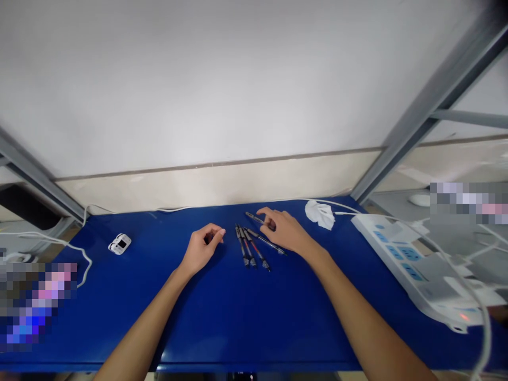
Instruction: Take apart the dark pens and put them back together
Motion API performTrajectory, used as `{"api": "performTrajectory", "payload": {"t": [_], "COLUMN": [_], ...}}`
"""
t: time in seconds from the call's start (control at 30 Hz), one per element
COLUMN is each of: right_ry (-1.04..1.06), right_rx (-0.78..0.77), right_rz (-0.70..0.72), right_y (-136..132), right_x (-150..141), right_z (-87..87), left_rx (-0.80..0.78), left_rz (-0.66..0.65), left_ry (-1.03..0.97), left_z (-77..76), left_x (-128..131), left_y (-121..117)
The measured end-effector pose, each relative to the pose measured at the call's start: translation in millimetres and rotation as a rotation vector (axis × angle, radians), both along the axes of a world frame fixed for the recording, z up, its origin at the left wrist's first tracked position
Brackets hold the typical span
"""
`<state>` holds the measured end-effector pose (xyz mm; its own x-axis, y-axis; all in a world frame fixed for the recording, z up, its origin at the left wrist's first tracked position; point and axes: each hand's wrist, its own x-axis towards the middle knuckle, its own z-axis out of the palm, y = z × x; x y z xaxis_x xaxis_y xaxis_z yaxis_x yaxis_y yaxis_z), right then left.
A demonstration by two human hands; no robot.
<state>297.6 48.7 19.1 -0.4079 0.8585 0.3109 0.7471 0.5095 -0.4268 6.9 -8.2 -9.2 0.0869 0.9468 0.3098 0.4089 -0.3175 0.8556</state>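
No text, brand or number can be read here. On the pens, the small white device and the white power strip, any print is too small or too blurred to make out.

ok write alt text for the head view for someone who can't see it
A person's right hand is at a dark pen, beside other pens fanned on a blue table, with the left hand curled to the pens' left. A small white device lies farther left; crumpled tissue and a white power strip are at right.
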Motion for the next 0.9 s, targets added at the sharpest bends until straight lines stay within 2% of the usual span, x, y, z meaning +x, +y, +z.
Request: {"api": "performTrajectory", "payload": {"t": [0.13, 0.27, 0.33, 0.4, 0.5, 0.63, 0.8, 0.9], "right_ry": [-0.009, -0.055, -0.080, -0.127, -0.207, -0.210, 0.072, 0.196], "right_rx": [-0.145, -0.229, -0.186, -0.144, -0.183, -0.219, 0.016, 0.028], "right_rz": [-0.013, -0.011, -0.092, -0.230, -0.338, -0.233, -0.066, -0.021], "right_y": [0, 2, 6, 11, 17, 18, 6, -2], "right_x": [21, 28, 32, 39, 48, 49, 33, 23], "right_z": [11.7, 12.3, 10.2, 7.0, 1.0, -2.3, 9.1, 17.1], "left_rx": [-0.005, -0.012, -0.011, -0.012, -0.014, -0.021, -0.026, -0.022], "left_rz": [-0.006, -0.003, -0.003, -0.005, -0.011, -0.009, -0.011, -0.010], "left_ry": [-0.013, -0.016, -0.016, -0.012, -0.001, 0.008, 0.010, 0.010], "left_z": [-0.7, -1.3, -1.6, -1.6, -1.0, 0.1, 1.2, 1.5], "left_x": [0, 0, 0, 0, -1, -1, 0, 1], "left_y": [1, 2, 2, 2, 1, 0, -1, -1]}}
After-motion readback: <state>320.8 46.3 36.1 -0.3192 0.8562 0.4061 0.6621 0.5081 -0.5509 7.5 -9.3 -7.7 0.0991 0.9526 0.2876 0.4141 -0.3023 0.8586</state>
